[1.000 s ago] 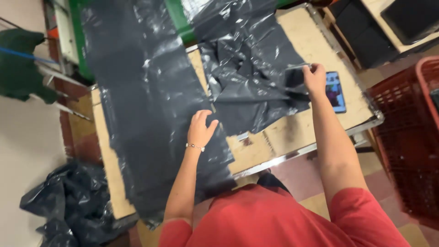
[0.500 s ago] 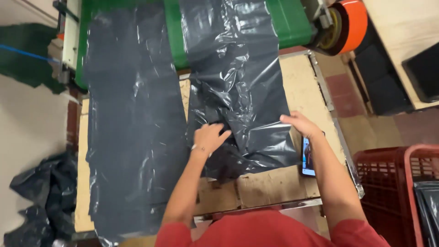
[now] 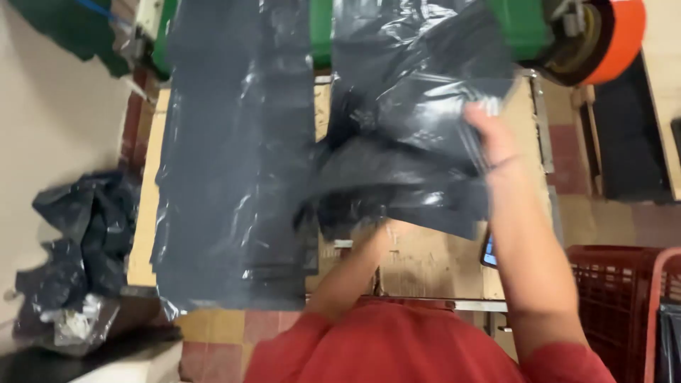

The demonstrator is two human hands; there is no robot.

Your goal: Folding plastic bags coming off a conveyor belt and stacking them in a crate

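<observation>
Here the right hand (image 3: 496, 138) was raised over the wooden worktable (image 3: 433, 266), fingers pinched on the upper edge of a dark grey plastic bag (image 3: 418, 149) and lifting it clear of the board, so that the film hung in loose folds below the wrist. The left hand (image 3: 376, 234) was largely hidden under the lower hem of that same bag — whether its fingers were closed on the film or merely pressed against it could not be told. Both forearms reached forward from a red-sleeved torso, the right one extended nearly straight, the left bent and lower. To the left, touching the lifted bag's edge, a stack of flat grey bags (image 3: 234, 177) lay lengthwise on the table and overhung its near edge. A sound lift of this kind calls, in judgement, for an even pull at both ends, since thin film held at one corner tends to bunch and cling. A phone (image 3: 489, 252) lay near the right forearm; a red crate (image 3: 617, 298) stood at the right, and crumpled bags (image 3: 78, 248) lay on the floor at left.
</observation>
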